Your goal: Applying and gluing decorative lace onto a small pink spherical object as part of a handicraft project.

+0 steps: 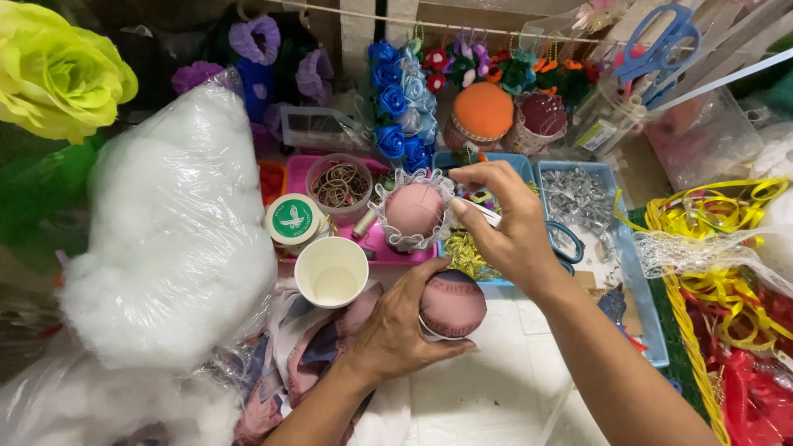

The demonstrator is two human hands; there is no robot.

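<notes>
Left of frame: a bag of white stuffing [169, 223], then an empty paper cup [331, 271]. Lower centre: the left hand [396, 326], curled closed around a mauve fabric-covered cushion [453, 304] held on the counter [496, 388]. Directly above it, the right hand [508, 223], fingertips pinched on what appears to be a small pin, just right of a lace-trimmed pink cushion [413, 211].

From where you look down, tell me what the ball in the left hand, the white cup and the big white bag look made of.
Ball in the left hand: looks like dull brownish-pink fabric stretched smooth over stuffing.
White cup: probably paper, matte with a thin rolled rim.
Big bag: clear glossy plastic film, wrinkled and shiny, packed with fluffy white fibre filling.
</notes>
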